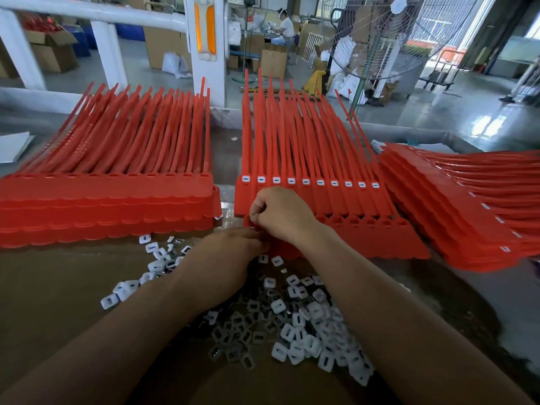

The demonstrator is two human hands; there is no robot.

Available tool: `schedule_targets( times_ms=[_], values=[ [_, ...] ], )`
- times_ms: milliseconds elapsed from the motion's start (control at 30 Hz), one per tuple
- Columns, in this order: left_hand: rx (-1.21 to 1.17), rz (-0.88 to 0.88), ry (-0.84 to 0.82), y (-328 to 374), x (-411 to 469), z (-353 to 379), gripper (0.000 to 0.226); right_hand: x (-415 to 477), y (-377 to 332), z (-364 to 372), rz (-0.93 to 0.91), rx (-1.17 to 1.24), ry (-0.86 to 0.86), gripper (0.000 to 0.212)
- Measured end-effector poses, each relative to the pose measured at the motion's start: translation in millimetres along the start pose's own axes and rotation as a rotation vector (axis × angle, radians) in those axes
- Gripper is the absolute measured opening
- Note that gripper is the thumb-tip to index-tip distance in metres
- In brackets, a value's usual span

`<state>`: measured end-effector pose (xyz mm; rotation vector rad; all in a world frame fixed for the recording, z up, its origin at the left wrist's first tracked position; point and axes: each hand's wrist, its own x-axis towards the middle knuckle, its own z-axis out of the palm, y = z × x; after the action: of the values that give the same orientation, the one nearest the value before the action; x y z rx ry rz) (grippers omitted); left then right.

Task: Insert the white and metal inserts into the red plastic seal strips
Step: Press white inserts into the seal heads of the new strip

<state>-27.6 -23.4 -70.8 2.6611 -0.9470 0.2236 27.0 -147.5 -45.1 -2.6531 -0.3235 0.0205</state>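
Note:
A middle stack of red seal strips lies before me; its top sheet carries a row of white inserts seated in the heads. My right hand is curled over the stack's near-left corner, thumb and fingers pinched together on something small that I cannot make out. My left hand lies just below it, fingertips reaching to the red edge; what it holds is hidden. A loose pile of white and metal inserts spreads on the brown table between my forearms.
Another stack of red strips with empty heads sits at the left. A third stack with inserts lies angled at the right. Beyond the table edge stand a white post, a large floor fan, cartons and a seated person.

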Motion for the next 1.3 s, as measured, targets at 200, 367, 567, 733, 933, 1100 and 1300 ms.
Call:
schedule_targets(
  times_ms=[200, 367, 567, 733, 933, 1100, 1300],
  values=[
    [0.003, -0.016, -0.006, -0.5, -0.1, 0.7, 0.047, 3.0, 1.2, 1.6, 0.047, 0.039, 0.015, 0.008],
    [0.0, -0.01, 0.002, -1.4, -0.1, 1.7, 0.047, 7.4, 1.3, 0.9, 0.067, 0.036, 0.018, 0.011],
    [-0.011, 0.005, 0.027, -2.8, 0.9, 3.8, 0.049, 8.3, 7.3, -1.2, 0.034, 0.1, -0.025, 0.026],
    [-0.019, 0.002, 0.053, -2.3, 0.4, 3.1, 0.051, 6.5, 11.4, -6.9, -0.016, 0.16, -0.086, 0.016],
    [-0.059, 0.002, 0.063, -1.2, 1.0, -0.1, 0.049, -10.0, 12.7, -22.0, -0.083, 0.179, -0.149, 0.014],
    [-0.054, 0.008, 0.068, -1.0, -1.2, -1.8, 0.046, -41.6, 16.1, -29.1, -0.169, 0.2, -0.183, 0.009],
    [-0.113, -0.01, 0.037, -4.8, 0.0, -2.8, 0.04, -62.8, 13.7, -35.3, -0.234, 0.141, -0.25, 0.011]
  ],
)
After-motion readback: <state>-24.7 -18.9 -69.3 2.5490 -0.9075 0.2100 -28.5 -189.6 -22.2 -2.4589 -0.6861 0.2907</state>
